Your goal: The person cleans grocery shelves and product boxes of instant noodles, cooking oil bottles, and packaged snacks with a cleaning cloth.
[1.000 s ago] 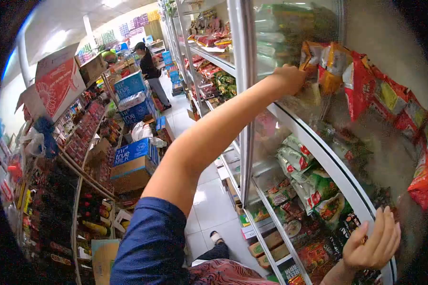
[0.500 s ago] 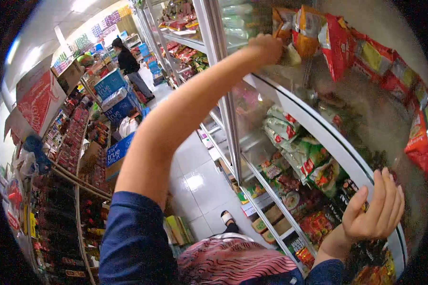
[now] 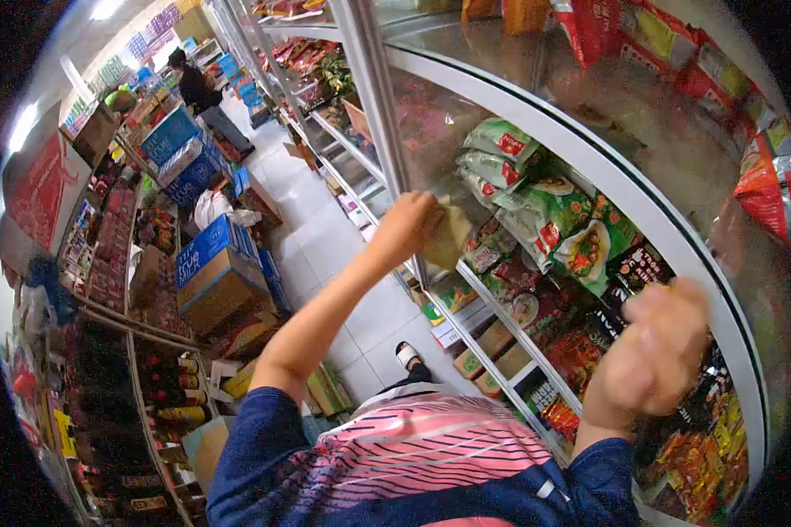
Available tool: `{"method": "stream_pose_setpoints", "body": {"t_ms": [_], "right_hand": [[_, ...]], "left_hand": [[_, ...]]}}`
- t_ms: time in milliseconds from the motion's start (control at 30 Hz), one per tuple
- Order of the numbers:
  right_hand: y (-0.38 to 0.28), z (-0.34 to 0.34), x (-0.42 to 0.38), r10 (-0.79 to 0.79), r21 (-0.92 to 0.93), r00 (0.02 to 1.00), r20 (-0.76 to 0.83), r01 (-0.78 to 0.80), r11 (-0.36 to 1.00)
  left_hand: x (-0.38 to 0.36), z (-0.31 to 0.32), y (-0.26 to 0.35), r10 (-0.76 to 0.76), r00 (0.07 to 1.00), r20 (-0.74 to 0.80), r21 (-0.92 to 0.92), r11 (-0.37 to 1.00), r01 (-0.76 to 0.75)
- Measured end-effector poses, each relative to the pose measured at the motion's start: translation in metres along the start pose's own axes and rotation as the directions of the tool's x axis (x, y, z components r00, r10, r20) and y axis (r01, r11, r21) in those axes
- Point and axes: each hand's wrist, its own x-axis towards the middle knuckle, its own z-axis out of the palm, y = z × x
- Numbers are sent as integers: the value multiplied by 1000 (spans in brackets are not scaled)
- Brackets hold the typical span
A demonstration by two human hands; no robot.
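Observation:
My left hand [image 3: 406,230] is closed around a pale yellow cloth [image 3: 449,235], which hangs from the fingers beside the upright metal frame post [image 3: 371,97] of the shelf unit. Green and white food packets [image 3: 499,158] are stacked on the shelf just to the right of the cloth. My right hand [image 3: 655,347] is raised in front of the shelf's curved white edge [image 3: 677,241], over dark and red packets. Motion smears its fingers.
Red snack packets [image 3: 751,176] hang in a strip at the upper right. Across the tiled aisle [image 3: 308,198] stand blue milk cartons [image 3: 211,250] and crowded shelves. Farther down the aisle is a person in dark clothes [image 3: 204,97].
My left hand has come down with the cloth, from the hanging packets at the top to beside the post. The right hand has shifted slightly left and its fingers look more curled.

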Motion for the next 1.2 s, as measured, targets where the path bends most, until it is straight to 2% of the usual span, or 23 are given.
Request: {"method": "stream_pose_setpoints", "body": {"t_ms": [33, 100, 167, 200, 267, 300, 333, 367, 433, 467, 533, 567, 633, 700, 733, 900, 967, 1033, 1067, 1100, 1133, 1167, 1200], "right_hand": [[-8, 8, -6, 52, 110, 998, 35, -55, 992], [-27, 28, -21, 265, 40, 943, 204, -278, 960], [-24, 58, -62, 379, 128, 868, 321, -437, 890], [-25, 65, -88, 455, 85, 809, 373, -518, 851], [-31, 68, -144, 630, -37, 661, 408, -678, 734], [-31, 64, -173, 697, -61, 552, 458, -762, 645], [-33, 63, -225, 790, -288, 474, 388, -752, 593], [-36, 61, -239, 847, -364, 379, 374, -780, 509], [-42, 62, -246, 813, -402, 466, 350, -709, 580], [-39, 64, -245, 812, -407, 468, 350, -704, 582], [-42, 71, -241, 879, -504, 364, 309, -721, 476], [-40, 73, -239, 866, -593, 397, 304, -632, 499], [-42, 74, -232, 865, -584, 401, 300, -640, 499], [-43, 74, -237, 864, -643, 408, 295, -583, 496], [-44, 75, -237, 867, -668, 405, 290, -562, 487], [-47, 81, -240, 870, -742, 445, 214, -505, 441], [-47, 84, -240, 879, -760, 440, 185, -503, 411], [-49, 84, -240, 856, -764, 476, 200, -471, 440], [-46, 83, -247, 845, -742, 496, 200, -486, 461], [-45, 83, -244, 849, -748, 493, 193, -486, 452], [-46, 85, -241, 850, -751, 494, 185, -487, 447], [-47, 87, -239, 852, -754, 492, 179, -488, 440], [-48, 88, -240, 860, -785, 479, 176, -459, 416]], "left_hand": [[-2, 15, -3, -12, 1000, 10, 9, 1000, 12], [-4, 59, -25, 20, 998, -67, 9, 1000, -20], [3, 91, -36, -187, 982, 18, 93, 978, 185], [6, 103, -42, -183, 983, 4, 85, 980, 182], [8, 126, -50, -14, 988, -154, 112, 993, 32], [9, 142, -62, -10, 985, -171, 105, 994, 28], [17, 161, -77, 93, 981, -172, 218, 974, -55], [17, 172, -85, 188, 972, -145, 336, 933, -130], [20, 181, -84, 143, 983, -114, 383, 919, -90], [20, 181, -82, 135, 980, -149, 367, 928, -73], [11, 183, -75, 123, 980, -157, 346, 936, -62], [9, 175, -56, 112, 973, -202, 280, 959, -52], [2, 169, -26, 95, 968, -232, 204, 978, -47], [-3, 174, 1, 62, 997, 46, 46, 997, -64], [-5, 175, 19, 95, 992, 87, 37, 995, -98], [-17, 192, 62, 407, 910, 80, -86, 912, -400], [-15, 185, 43, 432, 897, 91, -120, 899, -421], [-10, 175, 6, 326, 920, 216, -165, 941, -294], [-12, 177, -22, 356, 933, -54, 30, 934, -355], [6, 143, -32, 46, 887, 459, -125, 992, 13], [9, 110, -43, -114, 901, 419, -204, 955, 216], [1, 143, -78, 163, 982, -100, 38, 986, -160], [4, 150, -99, 203, 971, -127, 116, 975, -189]]}}
